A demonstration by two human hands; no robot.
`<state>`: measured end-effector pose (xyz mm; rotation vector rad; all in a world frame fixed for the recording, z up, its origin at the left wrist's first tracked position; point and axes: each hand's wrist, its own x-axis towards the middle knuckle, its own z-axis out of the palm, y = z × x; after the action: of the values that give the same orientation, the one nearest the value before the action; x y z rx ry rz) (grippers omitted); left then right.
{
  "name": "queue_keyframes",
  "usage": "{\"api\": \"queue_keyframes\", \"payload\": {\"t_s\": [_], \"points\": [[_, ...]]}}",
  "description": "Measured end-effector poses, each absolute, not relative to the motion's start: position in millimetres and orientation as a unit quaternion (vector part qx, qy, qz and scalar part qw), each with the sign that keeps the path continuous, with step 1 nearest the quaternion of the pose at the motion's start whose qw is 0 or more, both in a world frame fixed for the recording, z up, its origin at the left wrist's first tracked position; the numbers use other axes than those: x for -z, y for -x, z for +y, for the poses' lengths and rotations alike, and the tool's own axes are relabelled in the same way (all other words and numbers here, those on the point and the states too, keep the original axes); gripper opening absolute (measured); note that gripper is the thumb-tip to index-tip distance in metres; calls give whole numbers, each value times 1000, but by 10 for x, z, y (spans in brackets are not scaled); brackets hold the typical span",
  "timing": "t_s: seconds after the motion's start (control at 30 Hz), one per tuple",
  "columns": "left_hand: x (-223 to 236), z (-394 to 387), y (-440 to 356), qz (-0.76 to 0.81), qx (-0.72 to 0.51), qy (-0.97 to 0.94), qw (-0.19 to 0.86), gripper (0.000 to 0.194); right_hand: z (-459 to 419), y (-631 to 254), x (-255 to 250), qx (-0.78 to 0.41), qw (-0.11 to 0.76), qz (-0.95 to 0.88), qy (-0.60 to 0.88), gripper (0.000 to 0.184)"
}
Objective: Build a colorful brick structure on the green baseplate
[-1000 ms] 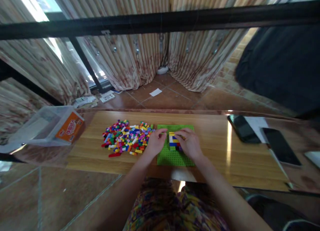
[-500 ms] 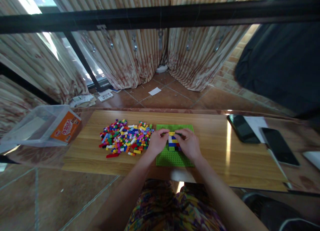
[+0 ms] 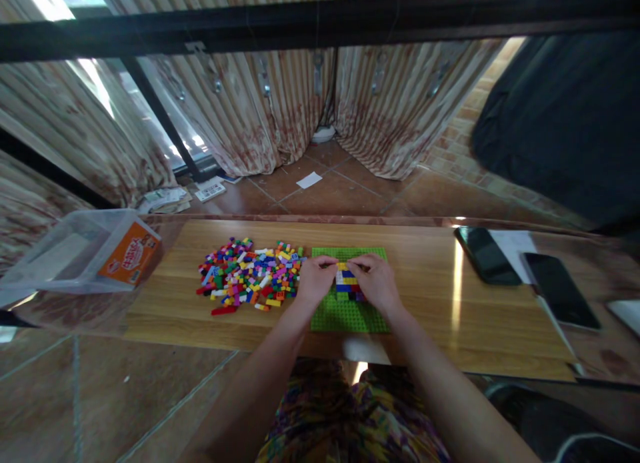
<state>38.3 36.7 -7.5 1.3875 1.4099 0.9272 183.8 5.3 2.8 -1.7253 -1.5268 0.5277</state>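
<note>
A green studded baseplate (image 3: 350,321) lies on the wooden board in front of me. On it stands a small stack of toy bricks (image 3: 345,288) in green, blue, white and yellow layers, with a yellow brick at the top. My left hand (image 3: 317,280) grips the top of the stack from the left, thumb and index finger drawn together. From the right, my right hand (image 3: 375,280) pinches the same upper part with curled fingers. My fingertips partly cover the top bricks, and the stack's right side is half hidden.
Left of the baseplate spreads a pile of loose coloured bricks (image 3: 250,276). A clear plastic box (image 3: 75,249) with an orange label stands at the far left. Two dark phones (image 3: 486,256) and white paper (image 3: 513,249) lie to the right. A black bar (image 3: 320,26) crosses above.
Both hands stay at the top of the stack, with only slight finger shifts. The right-hand fingers have moved a little; the view has tilted slightly.
</note>
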Motion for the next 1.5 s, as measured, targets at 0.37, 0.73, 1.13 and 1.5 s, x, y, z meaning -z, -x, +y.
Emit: {"api": "queue_keyframes", "payload": {"t_s": [0.37,0.73,1.13,1.5], "points": [[1,345,-415,590,-374,-550,459,18,63,-1825,-49,-207,375,-600,676,20],[-134,-378,165,557,-422,-593,400,20,-345,-1764,-126,-177,465,-605,622,27],[-30,-940,877,636,-382,-610,279,20,-495,-818,26,-202,325,-776,501,19],[55,-849,1012,651,-387,-586,289,21,-395,-427,33,-127,283,-814,490,17]]}}
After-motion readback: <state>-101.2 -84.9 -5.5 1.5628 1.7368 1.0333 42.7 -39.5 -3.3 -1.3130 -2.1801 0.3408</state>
